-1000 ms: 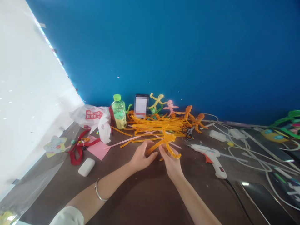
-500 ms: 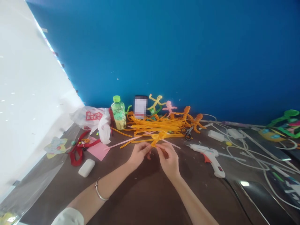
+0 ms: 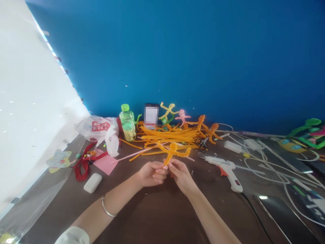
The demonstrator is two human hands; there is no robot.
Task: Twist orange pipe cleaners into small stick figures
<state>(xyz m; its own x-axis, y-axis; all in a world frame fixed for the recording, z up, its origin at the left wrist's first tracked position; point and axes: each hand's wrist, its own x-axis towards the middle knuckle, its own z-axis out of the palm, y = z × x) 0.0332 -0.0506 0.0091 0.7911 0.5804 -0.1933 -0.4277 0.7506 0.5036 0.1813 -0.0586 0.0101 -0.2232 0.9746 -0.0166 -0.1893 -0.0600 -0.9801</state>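
An orange pipe-cleaner figure (image 3: pixel 173 150) stands upright between my fingertips, its head up and two arms spread to the sides. My left hand (image 3: pixel 153 173) has its fingers curled round the figure's lower part. From the right, my right hand (image 3: pixel 180 174) pinches the same lower part between thumb and fingers. The figure's lower end is mostly hidden by my fingers. Behind it lies a pile of orange pipe cleaners (image 3: pixel 170 135), with black-handled scissors (image 3: pixel 203 145) at the pile's right end.
A green-capped bottle (image 3: pixel 127 123) and a plastic bag (image 3: pixel 98 127) stand back left. Nearer are a pink sheet (image 3: pixel 105 163) and a white case (image 3: pixel 92 183). To the right lie a glue gun (image 3: pixel 230 171), white cables (image 3: pixel 265 159) and a dark phone (image 3: pixel 284 217). Finished figures (image 3: pixel 182 117) stand behind the pile.
The orange figure has turned upright, and its arms now show spread apart. My left fingers have curled in more round its lower part, and both hands sit slightly lower.
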